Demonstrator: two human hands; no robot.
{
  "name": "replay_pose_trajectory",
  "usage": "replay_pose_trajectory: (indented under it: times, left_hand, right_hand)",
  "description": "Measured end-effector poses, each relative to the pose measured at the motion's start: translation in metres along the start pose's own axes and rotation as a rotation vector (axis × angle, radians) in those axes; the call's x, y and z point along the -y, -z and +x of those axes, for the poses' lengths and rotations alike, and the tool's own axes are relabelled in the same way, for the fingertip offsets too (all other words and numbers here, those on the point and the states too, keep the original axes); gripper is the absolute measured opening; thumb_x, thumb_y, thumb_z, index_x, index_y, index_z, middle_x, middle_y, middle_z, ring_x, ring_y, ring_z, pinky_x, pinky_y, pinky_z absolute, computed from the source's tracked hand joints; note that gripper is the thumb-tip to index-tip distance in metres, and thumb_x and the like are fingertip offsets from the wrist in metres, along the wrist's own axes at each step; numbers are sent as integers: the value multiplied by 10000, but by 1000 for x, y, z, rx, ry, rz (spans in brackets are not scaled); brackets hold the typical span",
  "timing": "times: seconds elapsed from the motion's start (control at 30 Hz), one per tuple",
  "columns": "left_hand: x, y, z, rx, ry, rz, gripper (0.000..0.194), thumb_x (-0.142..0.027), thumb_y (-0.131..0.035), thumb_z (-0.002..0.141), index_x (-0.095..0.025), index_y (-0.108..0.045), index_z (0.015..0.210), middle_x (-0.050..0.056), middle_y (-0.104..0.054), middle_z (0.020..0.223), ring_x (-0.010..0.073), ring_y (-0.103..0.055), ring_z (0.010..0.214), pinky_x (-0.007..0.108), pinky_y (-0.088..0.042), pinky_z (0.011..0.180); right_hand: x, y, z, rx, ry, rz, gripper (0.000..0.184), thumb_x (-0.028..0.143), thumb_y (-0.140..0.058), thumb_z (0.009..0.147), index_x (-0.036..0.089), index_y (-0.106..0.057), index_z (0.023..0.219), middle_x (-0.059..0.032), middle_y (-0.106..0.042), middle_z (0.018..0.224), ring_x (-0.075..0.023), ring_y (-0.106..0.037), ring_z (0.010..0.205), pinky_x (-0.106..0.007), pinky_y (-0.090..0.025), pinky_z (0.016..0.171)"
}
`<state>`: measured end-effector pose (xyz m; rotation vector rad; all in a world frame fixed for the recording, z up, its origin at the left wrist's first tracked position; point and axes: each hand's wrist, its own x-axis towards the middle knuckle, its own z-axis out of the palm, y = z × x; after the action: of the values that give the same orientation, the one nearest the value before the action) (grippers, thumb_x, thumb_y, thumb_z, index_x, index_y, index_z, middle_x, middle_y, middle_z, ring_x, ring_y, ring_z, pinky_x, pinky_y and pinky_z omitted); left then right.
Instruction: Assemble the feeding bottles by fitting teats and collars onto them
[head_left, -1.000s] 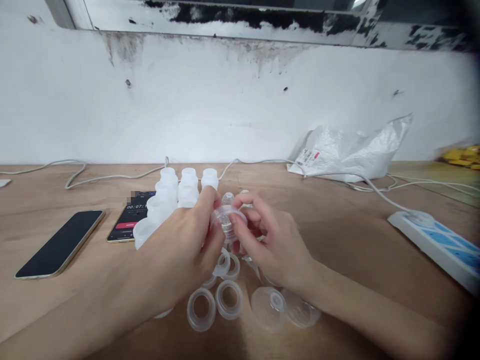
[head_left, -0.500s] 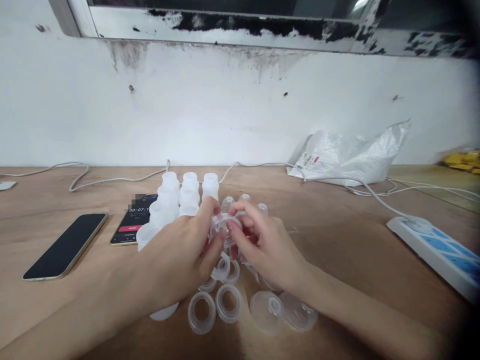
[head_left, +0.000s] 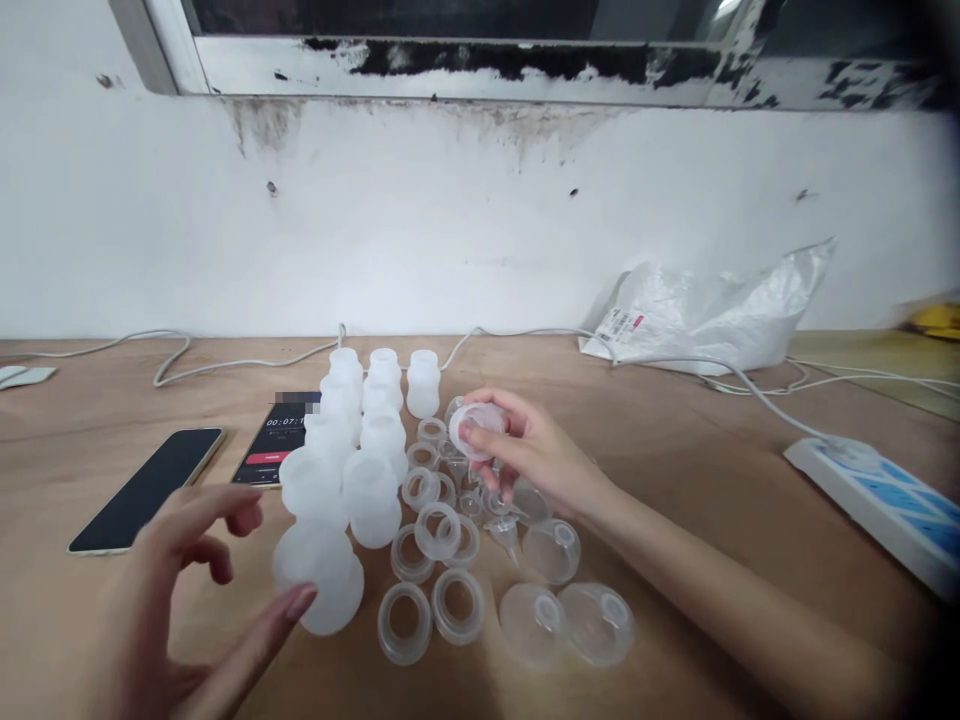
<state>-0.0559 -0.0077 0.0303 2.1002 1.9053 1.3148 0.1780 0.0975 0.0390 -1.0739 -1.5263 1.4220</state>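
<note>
My right hand (head_left: pixel 536 445) grips a translucent bottle ring (head_left: pixel 478 432) between thumb and fingers, raised over the clear parts; whatever sits inside the ring is hard to make out. My left hand (head_left: pixel 146 600) is open, fingers spread and curved, with nothing in it. Its thumb tip reaches the nearest frosted white bottle (head_left: pixel 322 580); whether it touches is unclear. Behind that, several frosted bottles (head_left: pixel 375 500) stand in rows. Loose rings (head_left: pixel 405 625) lie in the middle, some overlapping. Clear teats (head_left: pixel 504 530) and domed caps (head_left: pixel 531 622) lie below and beside my right hand.
Two phones lie at left, one dark (head_left: pixel 150 490), the other showing a timer (head_left: pixel 270 440) beside the bottles. A white plastic bag (head_left: pixel 697 315) rests against the wall. A power strip (head_left: pixel 877 500) lies at right, with a cable (head_left: pixel 757 395) running along the back.
My hands were together around the clear ring. Now my left hand has let go and moved left, opening beside the nearest bottle, while my right hand alone keeps the ring.
</note>
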Motion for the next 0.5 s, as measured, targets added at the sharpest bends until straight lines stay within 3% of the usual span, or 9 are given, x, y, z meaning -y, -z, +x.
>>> replay_pose_trajectory:
  times: [0.1,0.17,0.3,0.5]
  left_hand:
    - [19,-13,-15,-36,4,-9,493,-394,-619,655,-302,-363,1066,30,-422,914,239,-457,765,367,-426,570]
    - [25,-21,-18,-10,41,-54,501,-420,-632,649,-267,-378,1053,31,-419,895,219,-456,753,333,-418,536]
    - [23,-28,-17,45,95,-132,389,-395,-607,695,-222,-421,989,23,-446,863,165,-466,693,269,-399,492]
    - [17,-22,-21,139,111,-132,245,-393,-617,709,-246,-509,873,12,-561,856,185,-528,692,291,-403,529]
  right_hand:
    - [-5,-1,2,-3,-1,-21,246,316,-616,738,183,-492,903,69,-538,513,-48,-470,344,-126,-383,297]
    - [-7,-2,3,-22,6,-29,238,308,-619,736,178,-494,892,69,-536,508,-48,-470,338,-126,-379,295]
    - [-7,-1,3,39,11,24,298,283,-579,772,200,-490,1044,61,-541,541,-61,-498,379,-126,-388,296]
    - [-8,3,3,203,-20,161,386,315,-564,794,238,-474,1162,18,-542,692,-100,-556,552,-145,-437,324]
